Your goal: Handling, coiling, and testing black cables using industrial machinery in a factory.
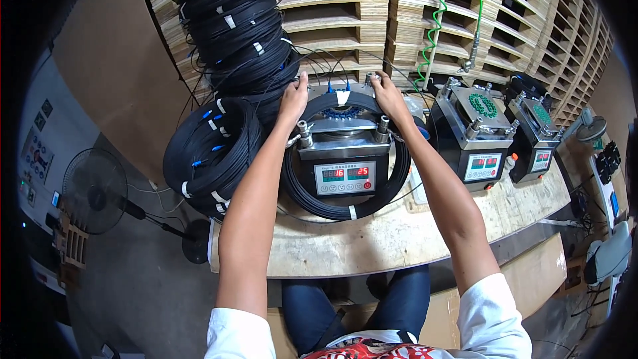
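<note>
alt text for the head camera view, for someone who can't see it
Seen from above, a seated person's left hand and right hand grip the far side of a small metal machine with red digit displays, ringed by a black cable coil. More coils are stacked left; two similar machines stand right on the wooden bench.

Wooden bench (pixel 399 239): three machines (pixel 342 163), black cable coils (pixel 209 153).

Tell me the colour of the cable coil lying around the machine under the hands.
Black, with white tape bands; the cable coil shows best in the head view.
</note>
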Motion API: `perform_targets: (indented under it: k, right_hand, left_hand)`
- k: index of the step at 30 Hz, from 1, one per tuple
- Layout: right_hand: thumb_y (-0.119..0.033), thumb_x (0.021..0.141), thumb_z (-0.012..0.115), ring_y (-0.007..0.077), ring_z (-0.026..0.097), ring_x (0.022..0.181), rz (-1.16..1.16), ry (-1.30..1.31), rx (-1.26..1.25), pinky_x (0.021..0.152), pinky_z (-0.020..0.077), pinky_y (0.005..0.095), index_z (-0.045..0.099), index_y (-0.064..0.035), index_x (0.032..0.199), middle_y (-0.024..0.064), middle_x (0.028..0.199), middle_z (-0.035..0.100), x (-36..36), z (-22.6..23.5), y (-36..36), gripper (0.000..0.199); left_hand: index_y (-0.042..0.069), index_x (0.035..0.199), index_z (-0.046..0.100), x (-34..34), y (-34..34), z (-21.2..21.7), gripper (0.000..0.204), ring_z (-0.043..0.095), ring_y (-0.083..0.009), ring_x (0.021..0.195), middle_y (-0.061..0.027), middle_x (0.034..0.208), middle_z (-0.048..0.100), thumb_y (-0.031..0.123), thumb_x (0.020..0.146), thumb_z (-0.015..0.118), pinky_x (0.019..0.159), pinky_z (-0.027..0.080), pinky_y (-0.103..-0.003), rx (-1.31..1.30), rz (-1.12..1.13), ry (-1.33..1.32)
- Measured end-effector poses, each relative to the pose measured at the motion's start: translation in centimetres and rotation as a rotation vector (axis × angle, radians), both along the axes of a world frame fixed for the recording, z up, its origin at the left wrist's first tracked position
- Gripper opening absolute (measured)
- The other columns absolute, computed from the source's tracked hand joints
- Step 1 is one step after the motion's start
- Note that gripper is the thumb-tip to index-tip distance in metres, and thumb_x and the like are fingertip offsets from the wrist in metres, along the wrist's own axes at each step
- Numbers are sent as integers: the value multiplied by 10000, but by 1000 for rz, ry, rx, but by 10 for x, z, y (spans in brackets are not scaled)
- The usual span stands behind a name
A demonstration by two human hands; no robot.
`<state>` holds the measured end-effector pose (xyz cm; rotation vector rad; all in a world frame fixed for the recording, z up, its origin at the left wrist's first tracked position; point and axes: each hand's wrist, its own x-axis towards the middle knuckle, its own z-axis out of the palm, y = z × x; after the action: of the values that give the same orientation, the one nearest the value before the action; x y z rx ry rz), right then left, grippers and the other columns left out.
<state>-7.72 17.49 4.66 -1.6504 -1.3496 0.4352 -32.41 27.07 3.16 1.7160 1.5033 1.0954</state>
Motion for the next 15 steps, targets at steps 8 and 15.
perform_targets:
  k: [8, 15]
  right_hand:
    - [-419, 1025, 447, 377, 584, 1220, 84, 33, 106, 1043, 417, 378, 474, -23, 1425, 271, 1251, 630, 22, -19, 19, 564]
    - [-373, 1029, 455, 346, 603, 1194, 38, -13, 133, 1027, 424, 370, 479, 7, 1402, 274, 1227, 635, 11, -12, 7, 533]
  left_hand:
    - [-46, 1251, 602, 10, -15, 12, 890, 546, -430, 1249, -301, 1272, 603, 743, 932, 344, 1065, 403, -452, -93, 21, 33]
    - [-44, 1281, 587, 3, -15, 0, 740, 571, -381, 1238, -290, 1284, 604, 579, 883, 618, 1044, 427, -408, 42, -11, -49]
